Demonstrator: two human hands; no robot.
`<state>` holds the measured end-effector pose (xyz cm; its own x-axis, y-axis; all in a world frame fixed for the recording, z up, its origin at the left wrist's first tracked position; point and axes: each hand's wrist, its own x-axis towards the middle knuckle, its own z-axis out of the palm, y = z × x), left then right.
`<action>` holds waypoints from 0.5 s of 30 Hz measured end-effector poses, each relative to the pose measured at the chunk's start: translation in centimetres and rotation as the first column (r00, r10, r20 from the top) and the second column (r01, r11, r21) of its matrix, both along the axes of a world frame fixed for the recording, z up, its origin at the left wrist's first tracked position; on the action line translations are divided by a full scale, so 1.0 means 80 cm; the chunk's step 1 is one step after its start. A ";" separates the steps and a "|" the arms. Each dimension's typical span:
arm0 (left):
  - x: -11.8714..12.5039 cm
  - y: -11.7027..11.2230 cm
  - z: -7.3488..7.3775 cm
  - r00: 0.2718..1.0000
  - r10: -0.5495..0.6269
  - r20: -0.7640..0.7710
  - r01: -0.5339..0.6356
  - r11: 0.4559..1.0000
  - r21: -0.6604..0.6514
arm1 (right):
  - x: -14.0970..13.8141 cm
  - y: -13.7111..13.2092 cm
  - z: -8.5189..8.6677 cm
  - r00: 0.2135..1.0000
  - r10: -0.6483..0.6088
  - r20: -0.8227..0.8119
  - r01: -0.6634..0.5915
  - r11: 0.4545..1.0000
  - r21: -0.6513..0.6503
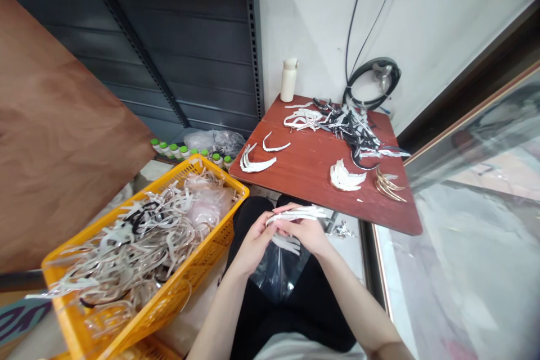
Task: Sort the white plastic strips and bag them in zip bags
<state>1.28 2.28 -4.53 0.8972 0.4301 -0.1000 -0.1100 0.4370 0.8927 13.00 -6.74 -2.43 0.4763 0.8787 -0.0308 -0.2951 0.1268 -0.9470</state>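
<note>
Over my lap, a bundle of white curved strips (302, 213) is gripped between both hands. My left hand (258, 237) closes around one end of it. On the other side my right hand (307, 233) has its fingers wrapped round the bundle, thumb on top. Strip ends stick out to the right and hang below the hands. Ahead, on the reddish-brown table (307, 160), lie a pile of white curved strips (346, 175), a few gold curved strips (388, 185) and another white group (255, 161). Where my fingers overlap, details are hidden.
A yellow crate (211, 236) full of tangled strips and clear plastic stands at my left. Black and white strips (352, 126) are heaped at the table's back, near a cream bottle (289, 80). Green-capped bottles (174, 149) line the floor. Glass panels rise at right.
</note>
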 end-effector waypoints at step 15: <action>-0.004 -0.013 0.011 0.999 0.022 0.025 -0.026 0.985 0.173 | -0.011 -0.004 0.020 0.999 0.029 -0.040 -0.029 1.000 -0.006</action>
<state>0.97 1.25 -3.68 0.8875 0.4607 -0.0014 -0.1401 0.2729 0.9518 12.11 -7.03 -0.83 0.4489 0.8919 -0.0549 -0.3363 0.1117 -0.9351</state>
